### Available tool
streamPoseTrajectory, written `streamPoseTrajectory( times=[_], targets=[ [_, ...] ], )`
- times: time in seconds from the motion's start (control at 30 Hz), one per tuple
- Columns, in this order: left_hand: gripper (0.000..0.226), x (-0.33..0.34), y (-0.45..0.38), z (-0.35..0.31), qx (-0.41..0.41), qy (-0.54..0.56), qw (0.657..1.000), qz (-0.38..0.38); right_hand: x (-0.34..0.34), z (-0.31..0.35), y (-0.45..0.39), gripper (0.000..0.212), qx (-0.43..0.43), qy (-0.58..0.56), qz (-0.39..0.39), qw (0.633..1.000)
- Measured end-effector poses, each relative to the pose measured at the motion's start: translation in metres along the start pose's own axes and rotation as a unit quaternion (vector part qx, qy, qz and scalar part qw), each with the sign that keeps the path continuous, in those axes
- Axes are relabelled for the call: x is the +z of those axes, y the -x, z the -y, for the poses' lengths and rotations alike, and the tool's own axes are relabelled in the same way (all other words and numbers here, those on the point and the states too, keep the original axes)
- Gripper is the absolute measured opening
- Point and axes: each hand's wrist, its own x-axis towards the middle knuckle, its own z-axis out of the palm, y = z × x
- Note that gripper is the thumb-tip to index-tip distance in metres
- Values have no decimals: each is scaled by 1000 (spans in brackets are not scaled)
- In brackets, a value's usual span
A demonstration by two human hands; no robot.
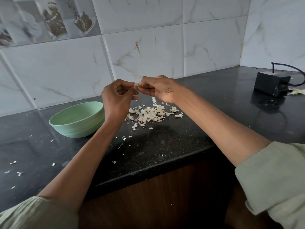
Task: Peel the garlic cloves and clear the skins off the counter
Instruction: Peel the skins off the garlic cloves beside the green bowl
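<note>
Your rolled-up pale green sleeves (274,184) sit closest to the lens, pushed back past the forearms, likely so the cloth stays out of the papery mess. Both arms reach forward over the rounded edge of the black speckled counter (165,146), whose polished stone shows every flake.

Your left hand (118,96) and right hand (158,90) meet in the air above the counter, fingertips nearly touching. Between them you pinch a small pale garlic clove (136,85), left fingers curled to steady it and right thumb and fingers nipping at its skin. Holding it up over the heap makes sense: whatever comes loose should fall onto the same spot.

That spot is the pile of skins (150,114), just beneath and beyond your hands: thin, dry, curled cream-white shreds, light enough to scatter. Stray flakes (16,162) lie well apart along the left of the counter, so clearing up is not yet done.

To the left of the pile, behind your left wrist, stands a round mint-green bowl (77,119), smooth with faint ridges round its outside; its inside looks bare from here, though the near wall hides the bottom. It is probably kept close for peeled cloves.

Far right, a boxy black adapter (271,85) with a cable rests against the marbled white tiles (148,52).
</note>
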Motion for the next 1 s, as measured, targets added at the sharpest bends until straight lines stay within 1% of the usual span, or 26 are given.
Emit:
streamPoseTrajectory(
  times=[0.2,0.5,0.73,0.9,1.0],
  targets=[
    [14,0,-1,2,6,-5,1000,3,0,-1,2,4,-2,13,9,1000],
    [10,-2,-2,1,3,-14,1000,-7,0,2,6,9,0,-11,10,1000],
    [13,0,2,-1,9,-64,998,10,-4,0,3,8,17,4,-22,1000],
    [19,2,2,-2,4,-51,998,21,-1,-2,4,7,15,32,-27,999],
    [22,2,1,0,-21,-5,1000,19,2,-2,4,14,-15,55,-27,998]
  ],
)
